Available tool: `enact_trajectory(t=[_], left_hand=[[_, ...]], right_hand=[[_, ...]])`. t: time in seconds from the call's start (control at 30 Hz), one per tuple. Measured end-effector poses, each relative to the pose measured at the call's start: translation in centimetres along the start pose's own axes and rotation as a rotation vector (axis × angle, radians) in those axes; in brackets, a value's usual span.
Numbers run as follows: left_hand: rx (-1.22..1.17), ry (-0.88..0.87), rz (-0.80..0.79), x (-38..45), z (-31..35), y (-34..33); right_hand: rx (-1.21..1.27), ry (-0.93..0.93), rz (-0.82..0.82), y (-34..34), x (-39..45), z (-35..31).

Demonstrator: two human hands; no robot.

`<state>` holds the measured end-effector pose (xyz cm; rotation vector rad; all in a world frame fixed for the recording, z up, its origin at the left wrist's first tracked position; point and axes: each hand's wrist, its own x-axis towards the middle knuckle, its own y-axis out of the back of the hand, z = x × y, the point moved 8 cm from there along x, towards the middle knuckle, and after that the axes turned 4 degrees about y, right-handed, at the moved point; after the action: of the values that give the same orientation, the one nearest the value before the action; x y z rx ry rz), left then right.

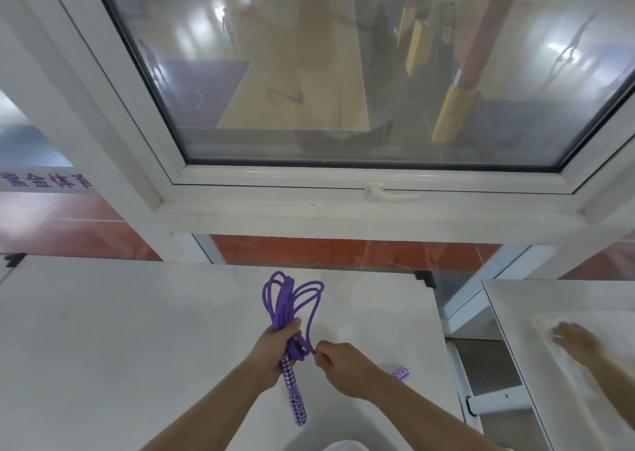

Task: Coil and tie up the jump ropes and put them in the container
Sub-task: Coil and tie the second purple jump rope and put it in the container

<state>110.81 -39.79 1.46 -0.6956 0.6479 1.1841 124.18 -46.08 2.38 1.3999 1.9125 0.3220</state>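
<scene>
Fingers [292, 327] of the left hand [275, 351] are curled tight round the bundled loops of the purple jump rope [292, 299], thumb pressed over the strands just above 1 patterned handle [294, 392], which hangs down below the fist toward the person. The loops fan up and away from the fist, held above the white table [137, 330]. The right hand [338, 364] sits just beside the left, its fingertips pinching the free strand where it leaves the bundle; that strand runs up in a loop and back. The 2nd handle [400, 374] shows only partly, behind the right wrist, apparently lying on the table.

Step in hand, by the look of it: coiling's done, tying has begun, i.e. the loose end is being wound round the waist of the bundle. Next move prob. calls for the right hand to carry the strand round the loops w/ tension while the left keeps the coil from springing open, then tuck the end. No container can be made out in view, so stowing comes later. Another person's hand [577, 342] rests on a 2nd table [515, 299] at right.
</scene>
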Motion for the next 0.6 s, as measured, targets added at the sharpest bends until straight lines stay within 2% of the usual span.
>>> enact_trajectory(t=[0.1,0.2,0.3,0.43,0.5,0.53,0.6], left_hand=[[0.052,-0.056,0.012,0.0,1.7,1.0],[0.146,-0.061,-0.122,-0.5,2.9,0.8],[0.301,-0.013,-0.292,-1.4,3.0,0.0],[0.325,0.082,-0.435,-2.4,2.7,-0.7],[0.36,0.078,-0.431,-2.3,2.8,-0.6],[0.338,0.071,-0.417,-2.1,2.9,-0.5],[0.256,0.067,-0.351,-1.7,3.0,-0.2]], right_hand=[[0.172,-0.207,-0.047,-0.3,-0.4,3.0],[0.589,-0.408,-0.111,-0.9,-1.1,4.6],[0.934,-0.388,-0.035,0.1,-0.9,4.3],[1.238,-0.389,0.135,1.7,-0.3,4.4],[1.188,-0.343,0.132,2.3,0.1,3.9],[1.046,-0.314,0.112,2.6,0.0,3.5],[0.601,-0.24,0.047,3.4,-0.3,1.6]])
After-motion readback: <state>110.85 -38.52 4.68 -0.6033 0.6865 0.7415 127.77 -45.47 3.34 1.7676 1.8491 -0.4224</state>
